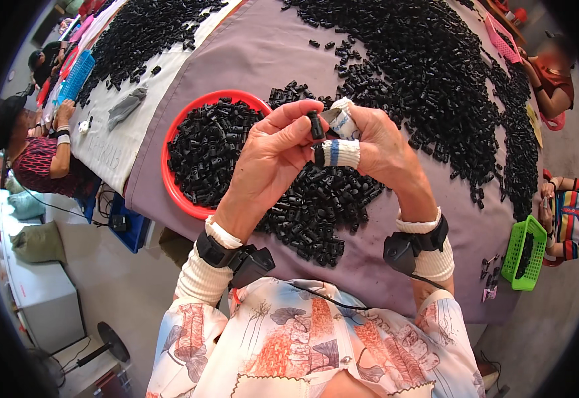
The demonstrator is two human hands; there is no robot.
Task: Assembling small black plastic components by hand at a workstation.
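Twelve o'clock: my left grip (pixel 271 147) pinches a black piece (pixel 316 126); right grip (pixel 385 142), can't tell. Likely working it; next needs steadiness.

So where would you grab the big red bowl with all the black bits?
Probably by the rim of the red bowl, coming from its left: the round edge stands exposed there beside purple cloth, while loose black pieces crowd its right. It looks full, so a second grip on the far rim might help keep it level.
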